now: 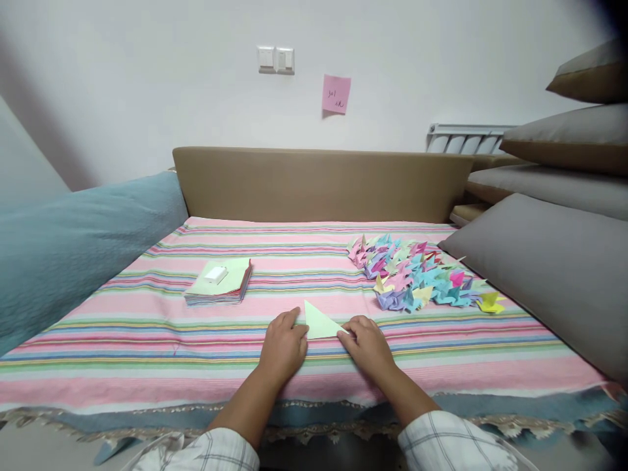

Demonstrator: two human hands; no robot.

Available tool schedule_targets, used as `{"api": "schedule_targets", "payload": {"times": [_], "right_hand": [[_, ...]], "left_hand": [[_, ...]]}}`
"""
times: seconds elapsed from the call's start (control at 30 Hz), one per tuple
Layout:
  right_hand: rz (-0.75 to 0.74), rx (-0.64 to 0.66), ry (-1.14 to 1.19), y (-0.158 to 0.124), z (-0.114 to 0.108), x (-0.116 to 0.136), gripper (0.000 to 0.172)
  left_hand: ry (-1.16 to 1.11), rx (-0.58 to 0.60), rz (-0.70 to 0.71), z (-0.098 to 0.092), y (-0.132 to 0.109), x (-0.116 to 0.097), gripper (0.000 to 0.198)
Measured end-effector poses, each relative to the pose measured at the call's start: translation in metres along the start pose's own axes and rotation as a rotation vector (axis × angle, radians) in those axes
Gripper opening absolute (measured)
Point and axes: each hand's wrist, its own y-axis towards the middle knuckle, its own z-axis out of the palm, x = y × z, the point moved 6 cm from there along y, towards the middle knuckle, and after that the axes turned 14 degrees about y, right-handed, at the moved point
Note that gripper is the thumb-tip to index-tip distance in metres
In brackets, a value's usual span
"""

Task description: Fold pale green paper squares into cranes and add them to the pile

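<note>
Many small folded-paper pieces in pink, blue, purple and yellow [417, 278] are made up, heaped toward the right edge of the pink, green and white striped cloth [147, 340]. A thick stack of flat coloured paper squares [223, 293] sits left of the cloth's middle, unfolded, with a small white rectangular object [216, 275] on top. Between these, one pale green paper triangle [321, 324] lies midway along the cloth, toward its near edge; it seems only at an early fold, far simpler in shape than the heaped pieces.

The triangle lies between the two hands, touching both. The bare right hand [369, 343] has its thumb and forefinger closed together on the right-hand corner. The bare left hand [283, 341] is at the opposite side, fingers bent and thumb against the left edge — whether it pinches the paper or merely steadies it, I cannot tell.
</note>
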Motion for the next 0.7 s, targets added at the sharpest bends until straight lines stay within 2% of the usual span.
{"api": "schedule_targets", "payload": {"times": [0.17, 0.27, 0.37, 0.47, 0.57, 0.7], "right_hand": [[0.046, -0.029, 0.080, 0.001, 0.000, -0.001, 0.011], [0.031, -0.019, 0.153, 0.001, 0.000, -0.001, 0.013], [0.008, -0.012, 0.237, 0.002, -0.002, 0.001, 0.016], [0.002, -0.005, 0.305, 0.002, -0.002, 0.002, 0.017], [0.046, 0.008, 0.430, 0.002, -0.001, 0.001, 0.013], [0.141, 0.099, 0.828, 0.000, 0.007, 0.001, 0.036]], "left_hand": [[-0.069, 0.041, -0.049, -0.001, 0.001, 0.000, 0.018], [-0.188, 0.066, -0.173, -0.001, 0.002, 0.006, 0.020], [-0.363, 0.084, -0.316, 0.002, 0.002, 0.012, 0.029], [-0.629, 0.098, -0.392, 0.008, 0.002, 0.013, 0.032], [-0.919, 0.149, -0.402, 0.011, 0.002, 0.008, 0.033], [-1.125, 0.327, -0.315, 0.008, -0.001, -0.011, 0.041]]}}
